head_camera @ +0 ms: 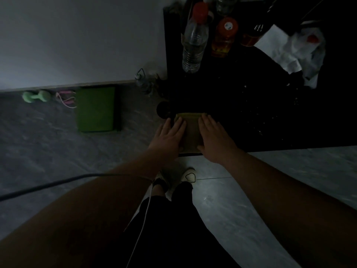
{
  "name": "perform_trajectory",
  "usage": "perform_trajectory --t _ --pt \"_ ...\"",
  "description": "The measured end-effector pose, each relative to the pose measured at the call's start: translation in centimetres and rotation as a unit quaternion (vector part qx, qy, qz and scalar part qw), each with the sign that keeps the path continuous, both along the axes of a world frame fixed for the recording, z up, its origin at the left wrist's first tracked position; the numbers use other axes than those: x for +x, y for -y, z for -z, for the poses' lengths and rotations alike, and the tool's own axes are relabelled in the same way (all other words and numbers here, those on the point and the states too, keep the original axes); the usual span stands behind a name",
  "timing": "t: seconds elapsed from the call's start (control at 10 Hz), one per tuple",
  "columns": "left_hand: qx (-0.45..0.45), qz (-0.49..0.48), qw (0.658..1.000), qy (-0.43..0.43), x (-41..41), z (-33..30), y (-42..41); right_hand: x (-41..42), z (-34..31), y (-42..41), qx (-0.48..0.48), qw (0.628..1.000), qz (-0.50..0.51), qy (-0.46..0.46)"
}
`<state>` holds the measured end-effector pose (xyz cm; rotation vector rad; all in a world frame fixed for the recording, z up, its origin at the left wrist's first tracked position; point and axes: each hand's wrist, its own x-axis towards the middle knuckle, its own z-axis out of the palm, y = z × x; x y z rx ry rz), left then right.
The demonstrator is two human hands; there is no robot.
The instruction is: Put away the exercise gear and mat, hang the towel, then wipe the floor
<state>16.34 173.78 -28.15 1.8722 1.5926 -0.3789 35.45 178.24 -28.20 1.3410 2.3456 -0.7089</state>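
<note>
A folded olive-green towel [191, 132] lies at the near left corner of a dark table [251, 117]. My left hand [170, 138] rests flat on its left side with straight fingers. My right hand [213, 140] lies flat on its right side, fingers straight too. By the wall on the floor sits a folded green mat [95, 109]. Left of it lie a pink skipping rope [66, 99] and a light green dumbbell [36, 96].
On the table stand a clear water bottle [194, 38] with a red cap, an orange bottle [224, 37] and a white plastic bag [293, 49]. A dark cable [48, 185] crosses the grey floor at the left. My feet [177, 177] stand below the table edge.
</note>
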Motion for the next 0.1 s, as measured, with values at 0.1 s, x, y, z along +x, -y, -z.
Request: perform_trajectory --t 0.1 --pt "0.004 -0.029 1.000 0.009 -0.17 -1.96 -0.22 -0.42 -2.14 -0.20 0.001 0.999 0.036 -0.025"
